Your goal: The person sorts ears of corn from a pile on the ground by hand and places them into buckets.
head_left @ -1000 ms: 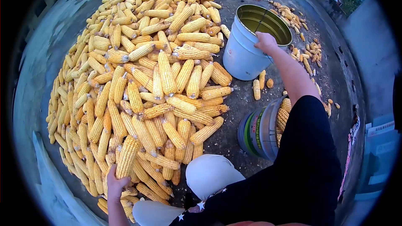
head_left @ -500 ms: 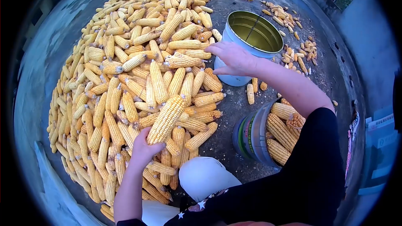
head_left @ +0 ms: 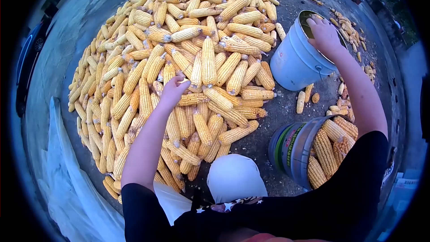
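Observation:
My left hand (head_left: 174,93) is at the middle of a large heap of yellow corn cobs (head_left: 208,62). Its thumb and fingers are apart close above the cobs, and I see no cob in its grasp. My right hand (head_left: 324,36) reaches over the mouth of a tall pale blue metal bucket (head_left: 293,56), fingers spread and bent downward. Something yellowish shows at its fingertips, too small to make out. The bucket's inside is mostly hidden by this hand.
A second bucket (head_left: 286,152), grey with a green printed band, lies tilted near my right knee, full of cobs. Smaller cobs (head_left: 351,31) lie scattered beyond the blue bucket. Plastic sheeting (head_left: 74,188) is at lower left, and a dark vehicle (head_left: 33,58) stands far left.
The cob held in my left hand has left it, and that hand has moved forward over the heap. My right hand has gone from beside the bucket to over its mouth. The view has shifted left.

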The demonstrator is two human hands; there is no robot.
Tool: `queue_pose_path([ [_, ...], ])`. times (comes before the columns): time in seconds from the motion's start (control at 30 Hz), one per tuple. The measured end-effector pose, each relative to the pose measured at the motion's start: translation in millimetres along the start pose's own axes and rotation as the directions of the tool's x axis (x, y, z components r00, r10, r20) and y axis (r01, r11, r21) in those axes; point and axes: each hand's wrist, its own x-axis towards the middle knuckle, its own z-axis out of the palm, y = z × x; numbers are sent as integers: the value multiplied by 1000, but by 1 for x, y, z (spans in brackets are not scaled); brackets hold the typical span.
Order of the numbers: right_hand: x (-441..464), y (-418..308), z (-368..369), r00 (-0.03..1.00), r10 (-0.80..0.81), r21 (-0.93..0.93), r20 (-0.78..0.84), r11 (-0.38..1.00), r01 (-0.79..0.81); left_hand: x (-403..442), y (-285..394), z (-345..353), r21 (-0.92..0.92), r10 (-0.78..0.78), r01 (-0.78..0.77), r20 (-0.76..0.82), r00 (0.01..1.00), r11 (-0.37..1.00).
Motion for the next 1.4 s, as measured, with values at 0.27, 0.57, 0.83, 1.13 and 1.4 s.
queue_pose_path([
  [0.27, -25, -252, 208, 424, -254, 328, 870, -345, -880, 104, 24, 67, 406, -49, 73, -68, 996, 911],
  [0.57, -35, -283, 203, 632, -285, 231, 721, -760, -607, 121, 25, 98, -366, -1, 143, 361, 933, 919],
  [0.83, -15, -282, 192, 841, -313, 74, 441, -921, -381, 79, -6, 103, -669, -129, 288, 278, 952, 685],
  [1.13, 7, -208, 50, 971, 15, 31, 239, -999, 8, 32, 156, 43, -604, 189, 20, 280, 941, 796],
  [1.4, 10, -52, 25, 652, 692, 352, 311, -721, 597, 64, 415, 150, 95, 420, -523, 483, 769, 847],
])
